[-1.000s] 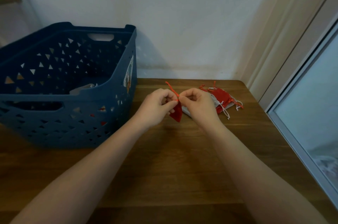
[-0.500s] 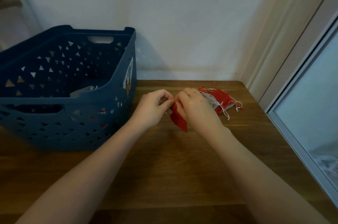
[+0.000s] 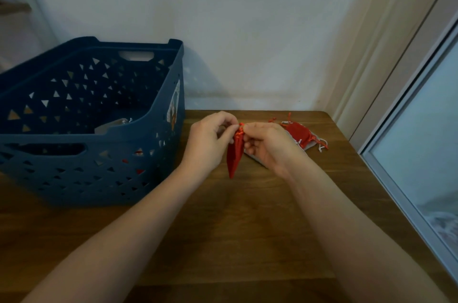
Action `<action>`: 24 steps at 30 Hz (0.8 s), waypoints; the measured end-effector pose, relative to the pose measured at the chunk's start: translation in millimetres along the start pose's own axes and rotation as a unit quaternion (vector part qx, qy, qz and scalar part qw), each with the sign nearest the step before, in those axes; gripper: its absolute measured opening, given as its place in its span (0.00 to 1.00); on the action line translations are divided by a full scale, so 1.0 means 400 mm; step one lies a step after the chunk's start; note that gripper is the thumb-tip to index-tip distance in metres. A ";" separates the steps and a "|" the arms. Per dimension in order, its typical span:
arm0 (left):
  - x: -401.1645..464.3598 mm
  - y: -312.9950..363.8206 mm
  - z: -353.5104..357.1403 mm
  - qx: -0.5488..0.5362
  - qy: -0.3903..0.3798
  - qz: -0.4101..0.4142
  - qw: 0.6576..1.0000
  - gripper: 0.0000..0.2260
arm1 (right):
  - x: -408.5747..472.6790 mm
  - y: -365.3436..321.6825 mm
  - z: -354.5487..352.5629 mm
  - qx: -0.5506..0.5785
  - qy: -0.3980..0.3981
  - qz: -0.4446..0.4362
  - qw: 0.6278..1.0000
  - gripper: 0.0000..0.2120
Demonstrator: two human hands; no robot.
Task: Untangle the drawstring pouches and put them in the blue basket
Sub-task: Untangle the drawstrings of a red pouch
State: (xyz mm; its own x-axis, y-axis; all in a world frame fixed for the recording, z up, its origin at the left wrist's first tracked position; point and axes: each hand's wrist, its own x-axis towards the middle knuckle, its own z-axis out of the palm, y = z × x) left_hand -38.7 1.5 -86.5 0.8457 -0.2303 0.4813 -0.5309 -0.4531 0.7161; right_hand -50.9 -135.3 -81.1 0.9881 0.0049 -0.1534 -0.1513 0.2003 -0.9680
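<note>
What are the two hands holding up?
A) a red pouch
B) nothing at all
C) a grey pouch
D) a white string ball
A: the left hand and the right hand both pinch the gathered top of a red drawstring pouch, which hangs down between them above the wooden table.

There is one camera, worn on the person's head. It looks forward and down at the counter [image 3: 247, 228] from close above. Both arms reach out from the bottom edge of the view. The basket [image 3: 74, 178] sits on the left, the wall is straight ahead, and a window [image 3: 421, 154] runs down the right.
</note>
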 end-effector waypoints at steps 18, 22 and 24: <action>0.002 -0.014 0.017 0.151 0.002 0.047 0.987 0.05 | -0.011 -0.027 0.006 -0.064 0.011 -0.057 0.996 0.07; 0.001 -0.025 0.018 0.181 -0.004 0.054 0.982 0.03 | -0.017 -0.032 0.018 -0.078 0.028 -0.092 0.992 0.07; 0.003 -0.035 0.006 0.201 0.001 0.064 0.978 0.05 | -0.014 -0.038 0.014 -0.051 0.064 -0.118 0.990 0.10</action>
State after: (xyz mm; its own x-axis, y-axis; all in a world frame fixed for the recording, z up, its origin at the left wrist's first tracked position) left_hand -30.3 5.5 -97.0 0.7734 -0.3057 0.5553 -0.5683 -0.7224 0.3938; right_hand -53.9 -132.7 -64.5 0.9860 -0.1549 0.0617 0.0750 0.0817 -0.9938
